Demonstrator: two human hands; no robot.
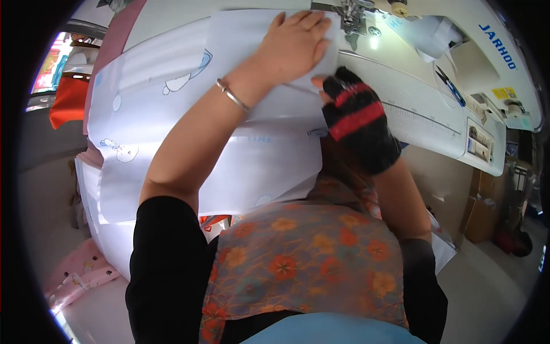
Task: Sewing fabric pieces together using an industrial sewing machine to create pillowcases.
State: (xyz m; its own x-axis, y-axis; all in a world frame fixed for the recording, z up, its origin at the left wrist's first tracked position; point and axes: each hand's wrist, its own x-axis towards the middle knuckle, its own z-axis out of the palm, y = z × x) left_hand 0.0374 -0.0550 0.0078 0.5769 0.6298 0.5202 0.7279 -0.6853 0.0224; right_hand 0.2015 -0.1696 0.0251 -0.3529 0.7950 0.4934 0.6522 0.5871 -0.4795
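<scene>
A large white printed fabric sheet [172, 63] with pale blue cartoon figures spreads over the sewing machine bed and hangs toward my lap. My left hand [295, 46], with a bangle on its wrist, lies flat on the sheet's upper part, fingers reaching to its right edge. Just below and right of it is my right hand [361, 123], in a black fingerless glove with red stripes. Its fingers are curled at the sheet's right edge and pinch it. The presser foot [354, 17] of the sewing machine [492, 57] stands just past my left fingertips, with the lamp lit beside it.
Dark scissors [451, 86] lie on the machine bed at the right, near a small compartment [480, 142] of little parts. A ruler scale [421, 112] runs along the bed's front. Pink fabric [86, 272] is at lower left, a cardboard box [481, 212] at right.
</scene>
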